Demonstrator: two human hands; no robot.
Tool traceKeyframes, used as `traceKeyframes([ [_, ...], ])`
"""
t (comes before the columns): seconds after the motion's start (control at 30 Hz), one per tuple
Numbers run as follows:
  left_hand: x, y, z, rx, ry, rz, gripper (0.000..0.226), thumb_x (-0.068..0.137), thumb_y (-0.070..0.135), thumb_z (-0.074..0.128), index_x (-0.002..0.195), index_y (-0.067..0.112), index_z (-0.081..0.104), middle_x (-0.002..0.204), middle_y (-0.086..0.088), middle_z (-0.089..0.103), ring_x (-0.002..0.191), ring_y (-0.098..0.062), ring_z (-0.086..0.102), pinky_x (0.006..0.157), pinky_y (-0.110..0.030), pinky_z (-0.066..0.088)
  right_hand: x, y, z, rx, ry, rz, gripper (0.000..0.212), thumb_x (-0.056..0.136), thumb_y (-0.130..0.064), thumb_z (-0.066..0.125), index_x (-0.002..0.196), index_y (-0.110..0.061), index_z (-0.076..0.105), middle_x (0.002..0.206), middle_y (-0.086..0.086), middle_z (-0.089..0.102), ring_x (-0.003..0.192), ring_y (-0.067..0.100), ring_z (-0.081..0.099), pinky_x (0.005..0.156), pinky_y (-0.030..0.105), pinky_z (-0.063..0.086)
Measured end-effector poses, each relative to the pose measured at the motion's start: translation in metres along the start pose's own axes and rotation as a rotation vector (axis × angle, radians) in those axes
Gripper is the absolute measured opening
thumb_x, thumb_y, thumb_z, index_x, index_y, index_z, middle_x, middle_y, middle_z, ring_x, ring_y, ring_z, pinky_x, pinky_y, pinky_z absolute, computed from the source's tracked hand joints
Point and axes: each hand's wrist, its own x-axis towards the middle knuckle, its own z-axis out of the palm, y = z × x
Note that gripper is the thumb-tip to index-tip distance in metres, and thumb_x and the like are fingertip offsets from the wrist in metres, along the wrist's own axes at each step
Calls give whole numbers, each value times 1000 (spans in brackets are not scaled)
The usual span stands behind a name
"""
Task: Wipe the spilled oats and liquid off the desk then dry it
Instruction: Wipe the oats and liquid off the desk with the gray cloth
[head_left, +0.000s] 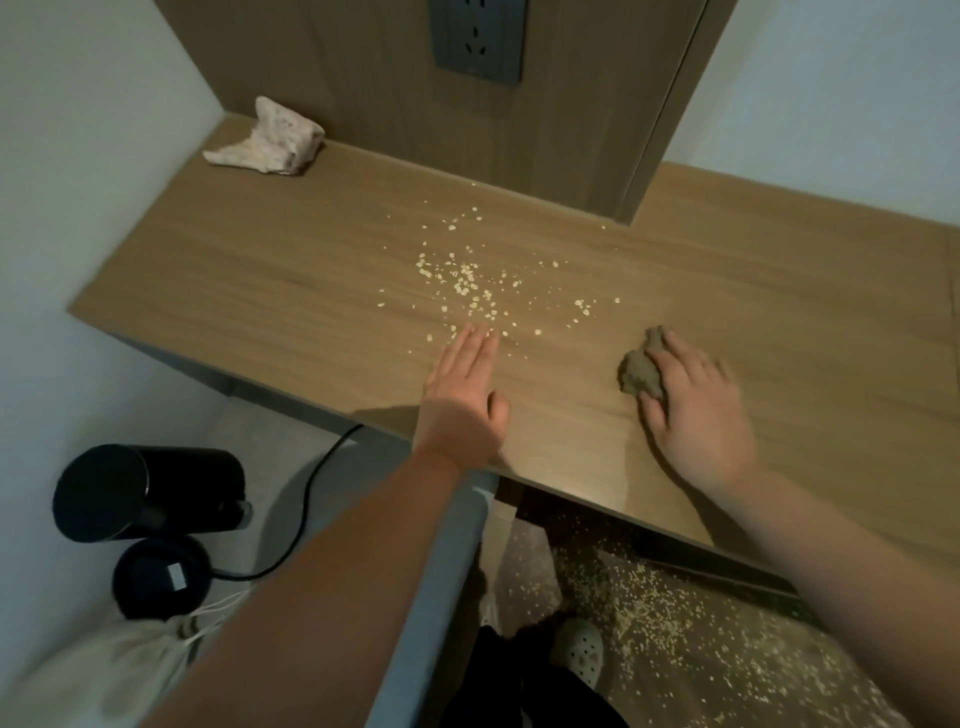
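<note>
Right hand (696, 405) grip narrow: thumb and index finger pinch a brown wadded cloth (640, 370) down on the wooden surface (260, 270), near its front edge. Left hand (462, 395) grip wide, fingers straight and flat, tips touching the oats (467, 283). Oats are pale flakes scattered mid-surface. Pale crumpled rag (265, 137) sits in the back left corner. Black kettle (148, 491) and more flakes on the floor (779, 686).

White walls (93, 156) close in a wood-grain tabletop (260, 270) at the left and behind. A matching wood panel (363, 78) rises at the back and carries a dark socket plate (478, 41). On the grey floor (291, 467) at lower left lie a black kettle (145, 493) on its side, its round base (161, 577) with a cord (306, 499), and a pale drawstring bag (104, 670). The light is dim.
</note>
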Motion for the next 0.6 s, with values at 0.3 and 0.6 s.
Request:
traceKeyframes([
  [0.3,29,-91,-49,446,-32,-635,65,102,32,21,153,0,-5,162,-17,-7,150,-31,-4,121,-49,7,27,-52,12,57,60,60,46,96,-19,52,139,-3,47,151,21,37,139,38,35,116,50,27],
  [0.6,31,-96,-47,433,-26,-642,66,101,34,24,155,4,-1,162,-17,-6,150,-30,-5,120,-48,6,105,-41,7,55,227,664,46,95,-19,48,137,0,45,150,20,39,136,37,38,113,48,31],
])
